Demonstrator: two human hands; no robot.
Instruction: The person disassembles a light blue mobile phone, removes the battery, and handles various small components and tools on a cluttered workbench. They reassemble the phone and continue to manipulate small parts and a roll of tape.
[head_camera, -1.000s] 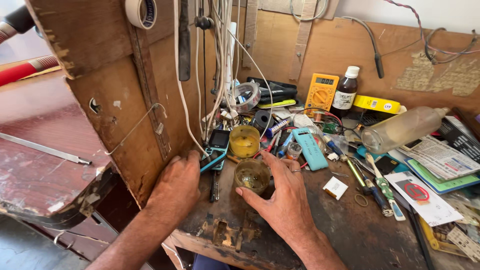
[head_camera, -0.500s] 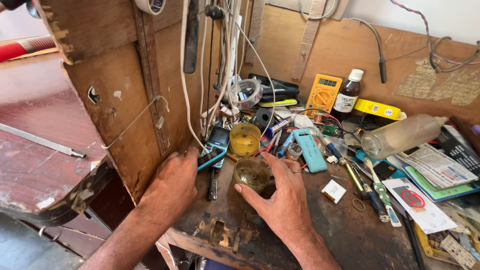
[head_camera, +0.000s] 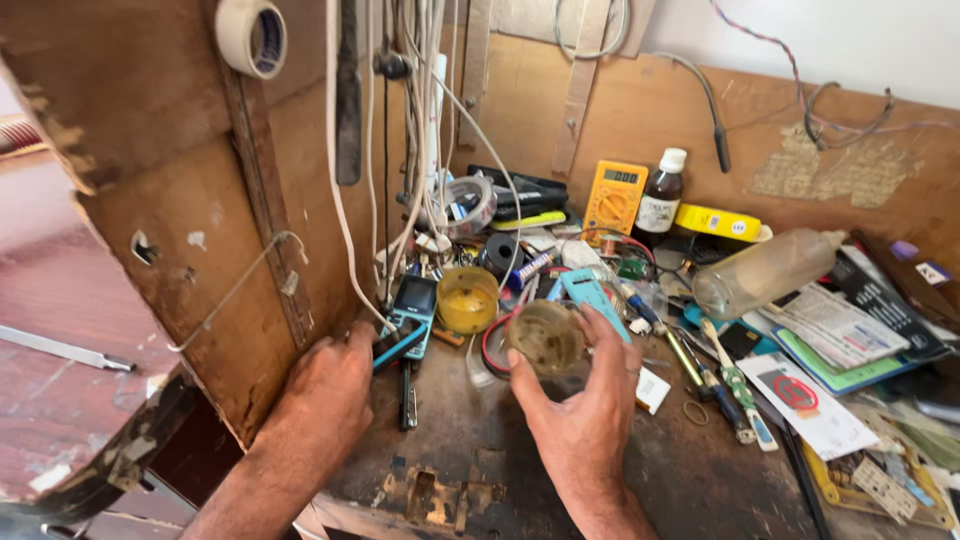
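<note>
Lifting a small clear jar — right hand fingers pinching its rim, left hand closed on a phone — steadiness needed.

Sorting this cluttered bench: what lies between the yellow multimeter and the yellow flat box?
In the head view, a brown glass bottle with a white cap stands between the yellow multimeter and the yellow flat box.
</note>
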